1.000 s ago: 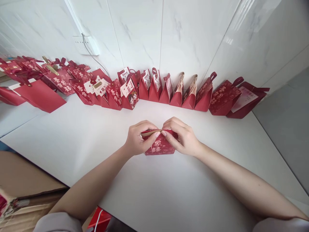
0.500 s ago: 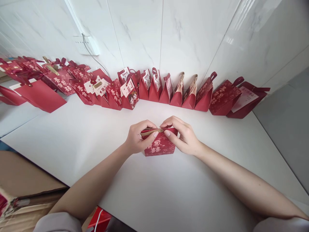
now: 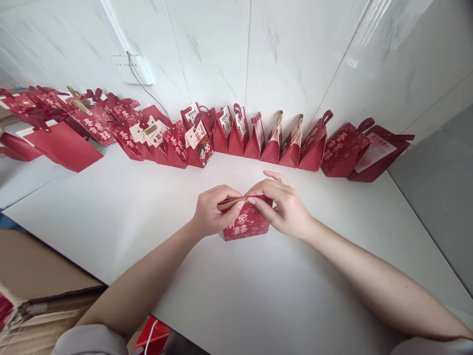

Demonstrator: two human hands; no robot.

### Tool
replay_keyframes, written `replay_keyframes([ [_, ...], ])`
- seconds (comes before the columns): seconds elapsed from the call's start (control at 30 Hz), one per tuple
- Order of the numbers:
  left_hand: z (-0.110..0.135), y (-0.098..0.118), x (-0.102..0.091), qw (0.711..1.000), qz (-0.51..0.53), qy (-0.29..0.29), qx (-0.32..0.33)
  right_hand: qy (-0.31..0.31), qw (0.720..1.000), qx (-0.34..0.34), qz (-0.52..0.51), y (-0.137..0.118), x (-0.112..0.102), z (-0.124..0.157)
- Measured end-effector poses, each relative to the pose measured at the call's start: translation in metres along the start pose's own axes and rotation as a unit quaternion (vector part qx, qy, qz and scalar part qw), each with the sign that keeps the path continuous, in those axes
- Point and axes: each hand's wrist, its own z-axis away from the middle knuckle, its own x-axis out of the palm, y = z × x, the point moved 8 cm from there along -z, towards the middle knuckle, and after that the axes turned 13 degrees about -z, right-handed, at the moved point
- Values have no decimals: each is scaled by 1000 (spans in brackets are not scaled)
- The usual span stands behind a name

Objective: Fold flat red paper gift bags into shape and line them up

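A small red gift box [image 3: 248, 224] with pale printed characters stands on the white table between my two hands. Along its top edge runs a gold-tan ribbon handle [image 3: 229, 203]. My left hand [image 3: 216, 209] pinches the box's top and the ribbon, thumb in front and fingers behind. From the other side, my right hand [image 3: 283, 206] grips the same top edge near its middle, with thumb and index finger meeting at the ribbon's end. One or more of its other fingers are lifted away. The fastening under the fingertips is hidden.
Several red gift boxes [image 3: 271, 150] with ribbon handles line the table [image 3: 148, 217] along the tiled wall. More boxes [image 3: 66, 148] crowd the left side. A socket [image 3: 132, 69] with a cable is on the wall. An open cardboard carton [image 3: 40, 261] stands at lower left.
My right hand has shifted slightly inward along the top edge, and a finger has lifted outward. The box has tilted a little. At the far left edge, part of another person's hand has appeared.
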Motion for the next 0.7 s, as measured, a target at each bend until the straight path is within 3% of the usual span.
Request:
replay_keyframes([
  [0.17,3,-7,3,999,27,-15,-22,-14,997,26,-64,10,1,0],
  [0.47,5,-65,-10,989,90,26,-118,100,969,125,-190,47,1,12],
  [0.7,0,-84,-14,986,82,1,-146,82,967,127,-206,60,13,20],
])
